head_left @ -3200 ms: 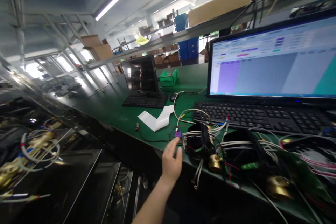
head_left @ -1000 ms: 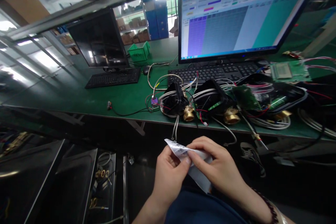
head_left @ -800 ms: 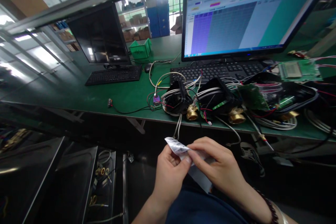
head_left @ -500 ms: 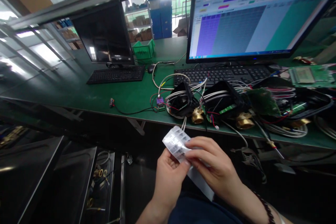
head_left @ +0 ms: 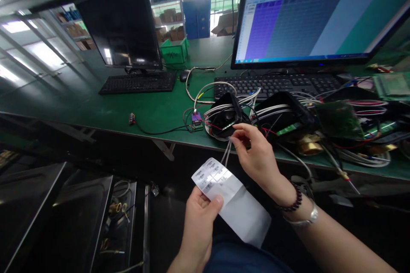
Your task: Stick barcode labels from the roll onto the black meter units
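The right monitor [head_left: 304,21] is cut off by the top edge, and the writing on its screen is too blurred to read. Print on the sheet [head_left: 232,196] is too small to make out; the left hand's [head_left: 200,217] thumb covers part of it, and that hand's other fingers are partly hidden behind. The right hand [head_left: 258,153] hides part of the nearest housing [head_left: 222,115]; whether its fingertips hold the pale strip [head_left: 228,126] cannot be told. The right edge crops a circuit board [head_left: 392,85].
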`<action>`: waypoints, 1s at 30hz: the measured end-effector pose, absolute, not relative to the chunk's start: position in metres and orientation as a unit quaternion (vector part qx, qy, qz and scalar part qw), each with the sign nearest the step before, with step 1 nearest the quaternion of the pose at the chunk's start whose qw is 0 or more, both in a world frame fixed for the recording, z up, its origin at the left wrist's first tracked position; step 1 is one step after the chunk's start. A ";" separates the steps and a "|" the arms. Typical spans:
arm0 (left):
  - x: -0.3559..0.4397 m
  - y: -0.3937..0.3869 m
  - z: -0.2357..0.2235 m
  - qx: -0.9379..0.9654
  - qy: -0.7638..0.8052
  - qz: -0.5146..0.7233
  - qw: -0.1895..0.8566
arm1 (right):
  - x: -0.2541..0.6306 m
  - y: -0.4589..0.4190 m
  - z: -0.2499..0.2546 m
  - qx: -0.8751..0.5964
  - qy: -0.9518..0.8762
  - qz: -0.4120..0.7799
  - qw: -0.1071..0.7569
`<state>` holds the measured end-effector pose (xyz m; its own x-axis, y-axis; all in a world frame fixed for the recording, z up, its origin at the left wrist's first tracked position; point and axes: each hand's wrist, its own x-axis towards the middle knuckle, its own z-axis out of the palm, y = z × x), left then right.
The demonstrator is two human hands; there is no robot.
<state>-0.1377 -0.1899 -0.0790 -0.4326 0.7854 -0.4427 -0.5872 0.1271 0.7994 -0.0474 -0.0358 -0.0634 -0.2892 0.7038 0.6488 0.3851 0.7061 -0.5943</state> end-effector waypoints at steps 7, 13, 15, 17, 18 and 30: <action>-0.142 -0.194 -0.082 0.074 0.551 0.648 0.521 | -0.054 -0.033 -0.073 -0.347 -0.751 0.049 0.559; -0.145 -0.196 -0.089 0.076 0.542 0.646 0.532 | -0.053 -0.031 -0.072 -0.336 -0.755 -0.008 0.563; -0.146 -0.196 -0.091 0.079 0.542 0.648 0.530 | -0.054 -0.031 -0.072 -0.332 -0.757 -0.023 0.562; -0.146 -0.195 -0.093 0.083 0.545 0.650 0.523 | -0.054 -0.030 -0.072 -0.329 -0.760 -0.038 0.559; -0.147 -0.195 -0.093 0.084 0.547 0.650 0.521 | -0.054 -0.031 -0.072 -0.327 -0.762 -0.048 0.557; -0.144 -0.195 -0.083 0.098 0.554 0.649 0.513 | -0.050 -0.030 -0.066 -0.384 -0.748 -0.066 0.538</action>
<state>-0.1444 -0.1950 -0.0827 -0.4553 0.7739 -0.4402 -0.5561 0.1390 0.8194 -0.0502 -0.0297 -0.0663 -0.1263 0.5037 0.8546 0.6447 0.6964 -0.3152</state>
